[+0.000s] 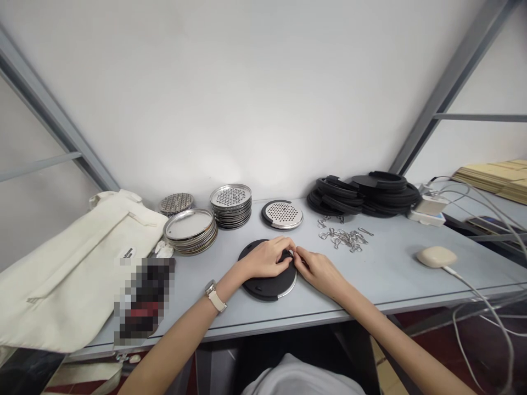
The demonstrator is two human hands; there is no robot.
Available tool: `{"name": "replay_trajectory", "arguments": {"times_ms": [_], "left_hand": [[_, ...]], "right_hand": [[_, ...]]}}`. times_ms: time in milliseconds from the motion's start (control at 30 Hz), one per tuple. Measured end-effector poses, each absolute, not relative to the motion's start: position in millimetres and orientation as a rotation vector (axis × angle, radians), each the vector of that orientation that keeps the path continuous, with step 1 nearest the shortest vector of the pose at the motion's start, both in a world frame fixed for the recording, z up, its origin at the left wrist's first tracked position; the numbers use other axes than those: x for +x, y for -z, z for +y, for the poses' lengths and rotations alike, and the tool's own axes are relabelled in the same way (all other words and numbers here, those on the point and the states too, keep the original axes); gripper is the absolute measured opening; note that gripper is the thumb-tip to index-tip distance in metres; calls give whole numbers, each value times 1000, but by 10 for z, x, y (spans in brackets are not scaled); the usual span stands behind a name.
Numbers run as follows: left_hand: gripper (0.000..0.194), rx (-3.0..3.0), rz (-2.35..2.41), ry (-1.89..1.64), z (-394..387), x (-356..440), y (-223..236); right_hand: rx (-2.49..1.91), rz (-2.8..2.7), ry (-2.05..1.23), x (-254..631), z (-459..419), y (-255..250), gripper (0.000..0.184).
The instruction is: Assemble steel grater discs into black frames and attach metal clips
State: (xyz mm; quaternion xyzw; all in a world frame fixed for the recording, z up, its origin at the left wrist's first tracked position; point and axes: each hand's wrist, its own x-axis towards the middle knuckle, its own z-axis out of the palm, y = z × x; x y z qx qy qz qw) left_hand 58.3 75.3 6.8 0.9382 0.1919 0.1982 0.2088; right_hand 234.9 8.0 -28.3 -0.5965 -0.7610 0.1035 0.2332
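Note:
A round black disc (263, 286) lies flat on the table before me, a strip of silver rim showing at its lower right. My left hand (272, 258) rests over it, thumb and index finger closed near the disc's upper right edge. Touching it there, my right hand (319, 270) has its fingertips pinched together. Whatever small thing sits between the fingertips is hidden. Just beyond the disc is a perforated silver plate (284, 214) partly edged in black. Several bent wire clips (346, 238) lie in a loose heap to the right.
Behind my left hand stand stacked metal grater plates (231, 206) and smooth-topped plates (191, 230). Black round holders (335, 196) are piled at back right. A white bag (82, 269) covers the left side. A cream, rounded device (436, 256) with a cable lies right.

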Motion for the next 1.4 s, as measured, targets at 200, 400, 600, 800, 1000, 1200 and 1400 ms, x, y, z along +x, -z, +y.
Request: {"name": "replay_trajectory", "arguments": {"times_ms": [200, 400, 600, 800, 1000, 1200, 1400], "left_hand": [[22, 2618, 534, -555, 754, 584, -63], [23, 2614, 519, -547, 744, 578, -72], [18, 2623, 538, -554, 739, 582, -85], [18, 2647, 600, -591, 741, 592, -56], [17, 2685, 605, -625, 742, 601, -45], [17, 2658, 586, -619, 740, 598, -46], [18, 2637, 570, -612, 737, 594, -51]], "right_hand": [[-1633, -2072, -275, 2350, 83, 295, 25], [-1640, -2093, -241, 2370, 86, 299, 26], [-1643, -2146, -189, 2354, 110, 334, 29], [-1659, -2160, -176, 2320, 130, 319, 30], [-1666, -2152, -204, 2322, 127, 309, 30], [-1639, -2160, -199, 2348, 121, 330, 29], [-1629, -2161, -219, 2356, 105, 313, 29]]}}
